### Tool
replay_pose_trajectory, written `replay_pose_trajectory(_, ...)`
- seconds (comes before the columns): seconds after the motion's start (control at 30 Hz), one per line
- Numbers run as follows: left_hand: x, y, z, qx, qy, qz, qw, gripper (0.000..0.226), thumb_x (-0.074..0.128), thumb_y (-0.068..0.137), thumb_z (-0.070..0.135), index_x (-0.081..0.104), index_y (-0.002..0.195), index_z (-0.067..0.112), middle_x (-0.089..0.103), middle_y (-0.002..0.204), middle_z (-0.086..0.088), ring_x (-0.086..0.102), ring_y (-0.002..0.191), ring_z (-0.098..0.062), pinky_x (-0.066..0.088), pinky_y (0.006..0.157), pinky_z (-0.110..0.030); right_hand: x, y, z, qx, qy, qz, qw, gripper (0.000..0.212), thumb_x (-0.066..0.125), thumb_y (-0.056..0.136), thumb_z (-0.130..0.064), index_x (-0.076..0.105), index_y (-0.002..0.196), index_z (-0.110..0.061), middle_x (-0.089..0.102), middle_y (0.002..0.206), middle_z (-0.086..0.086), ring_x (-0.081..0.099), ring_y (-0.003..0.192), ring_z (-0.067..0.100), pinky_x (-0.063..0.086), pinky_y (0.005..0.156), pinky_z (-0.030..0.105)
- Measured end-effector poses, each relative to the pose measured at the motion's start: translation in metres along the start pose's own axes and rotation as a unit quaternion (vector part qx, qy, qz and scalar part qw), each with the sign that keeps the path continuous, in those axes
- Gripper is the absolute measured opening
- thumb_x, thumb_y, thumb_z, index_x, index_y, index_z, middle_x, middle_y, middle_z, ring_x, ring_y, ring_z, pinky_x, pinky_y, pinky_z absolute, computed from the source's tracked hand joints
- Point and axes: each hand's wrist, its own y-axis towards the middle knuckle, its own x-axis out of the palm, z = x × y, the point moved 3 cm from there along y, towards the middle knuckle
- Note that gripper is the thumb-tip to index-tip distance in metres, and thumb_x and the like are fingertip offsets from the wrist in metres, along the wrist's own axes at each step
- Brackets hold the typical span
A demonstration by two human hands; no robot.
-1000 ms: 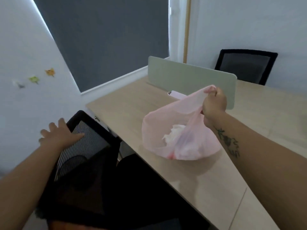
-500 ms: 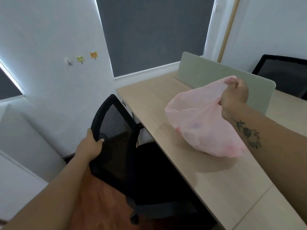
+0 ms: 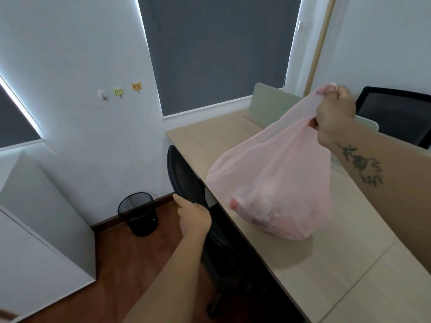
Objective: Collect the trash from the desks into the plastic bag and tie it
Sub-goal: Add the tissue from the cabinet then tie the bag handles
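A thin pink plastic bag hangs bulging with pale crumpled trash, its bottom resting on or just above the light wooden desk. My right hand is closed on the bag's gathered top, held up over the desk. My left hand grips the backrest edge of a black mesh office chair that stands tucked against the desk's left edge.
A black mesh wastebasket stands on the wood floor by the wall. A white cabinet fills the left. A pale green divider panel crosses the desk's far side, with a second black chair behind it.
The view swung left and down, revealing floor, wastebasket and cabinet. My left hand went from the chair's top to gripping its backrest, and the chair moved in toward the desk. The bag stays held.
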Motion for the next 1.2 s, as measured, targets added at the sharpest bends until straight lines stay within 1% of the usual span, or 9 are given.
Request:
replay_pose_trajectory(0.2,0.016,-0.017,0.014,-0.038,-0.061,-0.036,0.997,0.075,0.038,0.101,0.021,-0.014,0.155,0.013,0.028,0.153,-0.025,0.042,0.131,-0.042,0.038,0.102,-0.045,0.001,0.005,-0.038,-0.012,0.015,-0.022,1.000,0.036,0.033,0.101,-0.036,0.055,0.072,-0.031,0.056,0.099,0.000,0.051,0.081,0.021,0.055,0.064,0.033)
replay_pose_trajectory(0.33,0.010,-0.019,0.015,-0.026,-0.116,-0.151,0.981,0.094,0.048,0.098,0.043,-0.026,0.151,0.019,0.015,0.162,-0.015,0.027,0.144,-0.033,0.028,0.116,-0.043,0.016,-0.005,-0.071,-0.036,0.026,-0.050,0.998,0.038,0.033,0.099,-0.035,0.057,0.071,-0.032,0.056,0.096,-0.001,0.050,0.076,0.023,0.050,0.056,0.027)
replay_pose_trajectory(0.5,-0.053,0.008,0.034,-0.105,-0.296,-0.131,0.940,0.086,0.024,0.090,0.076,0.037,0.150,0.017,0.039,0.153,-0.009,0.036,0.139,-0.033,0.030,0.110,-0.040,0.054,-0.040,-0.104,-0.077,-0.004,-0.133,0.988,0.036,0.034,0.098,-0.036,0.060,0.074,-0.034,0.049,0.093,-0.001,0.044,0.074,0.023,0.045,0.055,0.026)
replay_pose_trajectory(0.63,-0.113,0.019,0.079,0.059,-0.237,-0.243,0.939,0.086,0.055,0.068,0.086,0.053,0.127,0.022,0.066,0.116,0.007,0.062,0.108,-0.020,0.052,0.087,-0.037,0.099,-0.086,-0.137,-0.112,0.010,-0.188,0.976,0.035,0.034,0.097,-0.033,0.059,0.073,-0.033,0.047,0.086,-0.002,0.042,0.075,0.022,0.047,0.059,0.030)
replay_pose_trajectory(0.73,-0.145,0.048,0.076,0.104,-0.138,-0.141,0.975,0.070,0.079,0.074,0.050,0.048,0.127,0.016,0.061,0.114,0.000,0.061,0.104,-0.025,0.056,0.083,-0.040,0.139,-0.125,-0.168,-0.132,0.025,-0.236,0.962,0.034,0.035,0.098,-0.034,0.060,0.075,-0.032,0.045,0.083,-0.002,0.041,0.072,0.021,0.048,0.058,0.027)
replay_pose_trajectory(0.83,-0.190,0.081,0.056,0.079,-0.147,-0.069,0.984,0.020,0.058,0.093,0.029,0.067,0.096,0.010,0.068,0.097,-0.011,0.066,0.087,-0.030,0.059,0.078,-0.041,0.176,-0.162,-0.194,-0.153,0.036,-0.280,0.947,0.033,0.037,0.099,-0.038,0.062,0.077,-0.032,0.042,0.076,-0.005,0.039,0.064,0.016,0.048,0.052,0.024)
replay_pose_trajectory(0.93,-0.272,0.116,0.028,0.017,-0.237,-0.009,0.971,0.027,0.044,0.098,0.022,0.066,0.092,0.009,0.066,0.088,-0.012,0.063,0.070,-0.027,0.055,0.060,-0.033,0.219,-0.201,-0.208,-0.154,0.043,-0.298,0.941,0.034,0.038,0.098,-0.041,0.065,0.078,-0.035,0.048,0.089,-0.003,0.047,0.073,0.018,0.053,0.055,0.028)
replay_pose_trajectory(1.07,-0.407,0.152,-0.014,0.043,-0.185,0.117,0.975,0.039,0.034,0.102,0.023,0.063,0.116,0.001,0.064,0.118,-0.018,0.063,0.102,-0.034,0.054,0.085,-0.040,0.286,-0.261,-0.203,-0.128,0.077,-0.288,0.946,0.034,0.040,0.097,-0.037,0.065,0.074,-0.036,0.048,0.084,-0.002,0.048,0.068,0.017,0.053,0.054,0.028)
replay_pose_trajectory(1.2,-0.530,0.166,-0.062,0.062,-0.147,0.207,0.965,0.042,0.033,0.103,0.030,0.064,0.114,0.003,0.063,0.118,-0.016,0.061,0.107,-0.035,0.052,0.094,-0.045,0.364,-0.327,-0.181,-0.094,0.085,-0.300,0.945,0.034,0.037,0.097,-0.031,0.060,0.073,-0.034,0.052,0.073,-0.004,0.050,0.057,0.014,0.045,0.044,0.021)
